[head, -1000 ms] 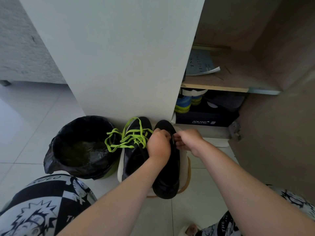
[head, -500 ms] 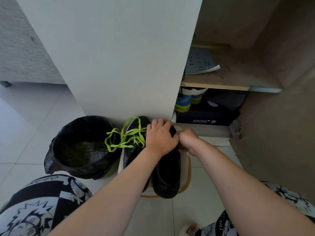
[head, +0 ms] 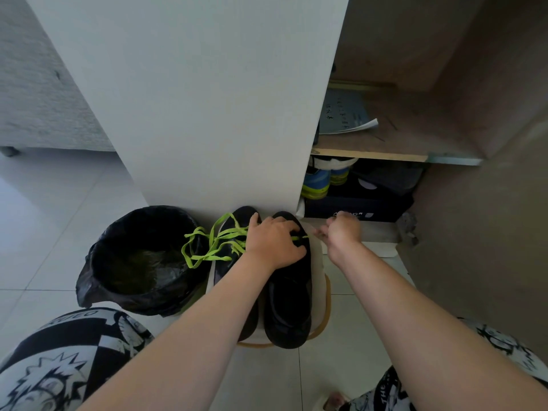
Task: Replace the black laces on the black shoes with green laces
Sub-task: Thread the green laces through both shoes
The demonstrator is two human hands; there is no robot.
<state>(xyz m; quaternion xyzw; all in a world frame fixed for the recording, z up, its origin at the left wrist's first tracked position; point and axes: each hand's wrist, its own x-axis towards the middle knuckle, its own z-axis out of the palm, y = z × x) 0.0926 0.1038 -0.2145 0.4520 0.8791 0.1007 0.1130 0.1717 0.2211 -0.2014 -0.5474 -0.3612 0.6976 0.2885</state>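
Near blocked label (head: 355, 214), left hand (head: 275, 244) gripping shoe (head: 290, 292), right hand (head: 344, 232) pinching lace (head: 299, 238)

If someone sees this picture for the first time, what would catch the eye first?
The bright green laces strike first: they lie loose over the black shoe near the bin, whose bag is black. Next come the hands: the left hand holds the other black shoe, and the fingers of the right hand pinch a green lace end stretched out from it.
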